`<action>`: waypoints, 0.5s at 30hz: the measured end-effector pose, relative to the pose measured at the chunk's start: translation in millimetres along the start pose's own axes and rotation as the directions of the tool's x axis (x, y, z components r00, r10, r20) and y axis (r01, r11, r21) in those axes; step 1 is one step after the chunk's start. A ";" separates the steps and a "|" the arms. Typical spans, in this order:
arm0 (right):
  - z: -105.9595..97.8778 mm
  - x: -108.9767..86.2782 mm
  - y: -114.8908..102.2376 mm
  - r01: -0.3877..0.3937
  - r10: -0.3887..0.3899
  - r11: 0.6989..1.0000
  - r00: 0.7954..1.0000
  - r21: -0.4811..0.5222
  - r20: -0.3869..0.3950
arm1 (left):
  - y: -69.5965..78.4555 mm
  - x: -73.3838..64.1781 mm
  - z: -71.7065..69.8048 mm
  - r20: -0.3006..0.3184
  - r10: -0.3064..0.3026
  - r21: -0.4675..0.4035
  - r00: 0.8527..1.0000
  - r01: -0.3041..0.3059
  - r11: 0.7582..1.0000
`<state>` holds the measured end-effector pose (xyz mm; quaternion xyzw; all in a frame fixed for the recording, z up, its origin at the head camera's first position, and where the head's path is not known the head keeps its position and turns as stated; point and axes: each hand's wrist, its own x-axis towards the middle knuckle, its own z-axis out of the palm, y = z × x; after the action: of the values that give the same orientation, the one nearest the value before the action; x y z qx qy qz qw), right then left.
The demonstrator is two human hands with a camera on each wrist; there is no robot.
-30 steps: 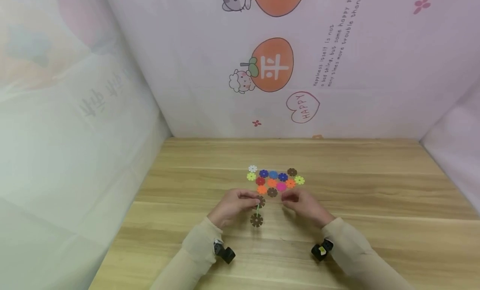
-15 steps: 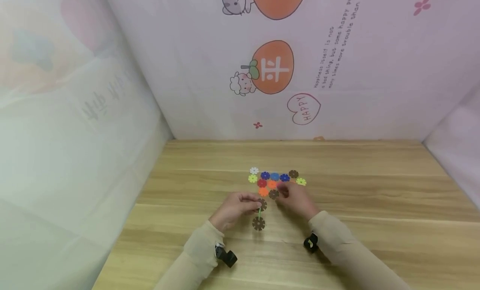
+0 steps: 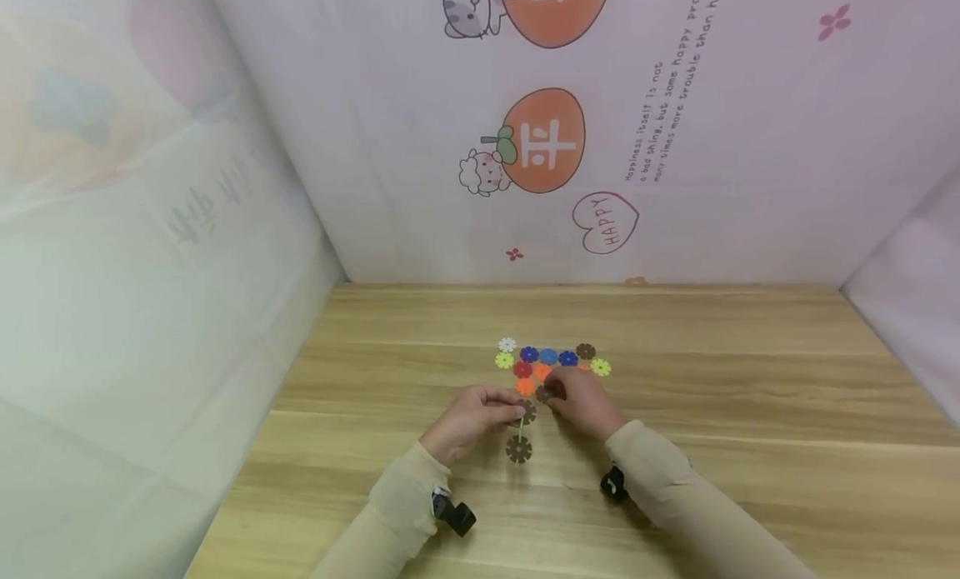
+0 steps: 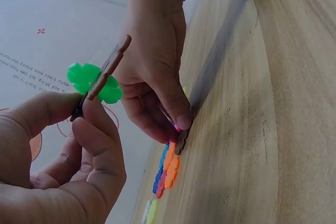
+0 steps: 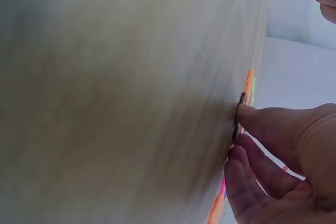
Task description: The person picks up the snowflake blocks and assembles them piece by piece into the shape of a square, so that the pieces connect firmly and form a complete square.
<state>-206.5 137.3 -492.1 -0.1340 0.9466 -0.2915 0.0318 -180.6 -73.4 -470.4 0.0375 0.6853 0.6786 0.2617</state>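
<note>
My left hand (image 3: 467, 422) pinches a brown snowflake disc (image 3: 528, 411) between thumb and fingers, raised over the table. Slotted crosswise into it is a green snowflake disc (image 4: 81, 75), seen edge-on from the head. A second brown disc (image 3: 518, 450) sits on the green one's near end. To the right, my right hand (image 3: 588, 402) reaches down to the tabletop, thumb and fingertips gripping the edges of another brown snowflake disc (image 4: 181, 141). In the right wrist view the thumb partly covers this brown disc (image 5: 237, 129). A pink disc is mostly hidden behind the right fingers.
Several loose discs lie flat just beyond the hands: orange (image 3: 525, 386), red (image 3: 522, 369), dark blue (image 3: 528, 354), light blue (image 3: 548, 356), white (image 3: 507, 345), brown (image 3: 585, 351) and yellow (image 3: 601, 367). A printed cloth (image 3: 420, 221) hangs behind the wooden table (image 3: 750, 379).
My right hand has moved left and inward from beside the discs, and its fingers have closed on the brown disc at the near edge. The left hand stays nearly still with the joined discs.
</note>
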 end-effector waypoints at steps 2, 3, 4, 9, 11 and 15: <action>0.3 -1.3 1.7 0.016 -0.016 1.000 1.000 0.009 -0.003 | -0.1 -0.3 0.8 -0.001 0.000 0.001 1.000 0.000 1.000; 0.5 -2.4 2.8 0.022 -0.022 1.000 1.000 0.015 -0.005 | -0.2 -0.4 1.1 -0.002 0.002 0.003 1.000 -0.002 1.000; 0.9 -3.5 4.2 0.030 -0.030 0.999 1.000 0.021 -0.008 | -0.3 -0.4 1.4 -0.004 0.004 0.002 1.000 -0.004 1.000; 0.8 -12.3 12.0 0.040 -0.039 0.990 0.999 0.135 -0.009 | -1.5 -0.3 1.7 -0.007 0.009 -0.008 1.000 -0.009 1.000; -0.4 -16.5 14.0 0.024 -0.023 0.980 1.000 0.199 -0.006 | -1.7 -0.1 1.2 -0.009 0.005 -0.009 1.000 -0.005 1.000; -4.3 -24.6 15.0 -0.039 0.038 0.953 0.999 0.300 0.009 | -1.8 1.1 0.4 -0.010 -0.009 -0.006 1.000 0.009 1.000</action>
<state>-187.0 158.2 -497.4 -0.1095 0.8938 -0.4309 0.0588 -180.8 -72.7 -472.5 0.0302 0.6846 0.6797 0.2615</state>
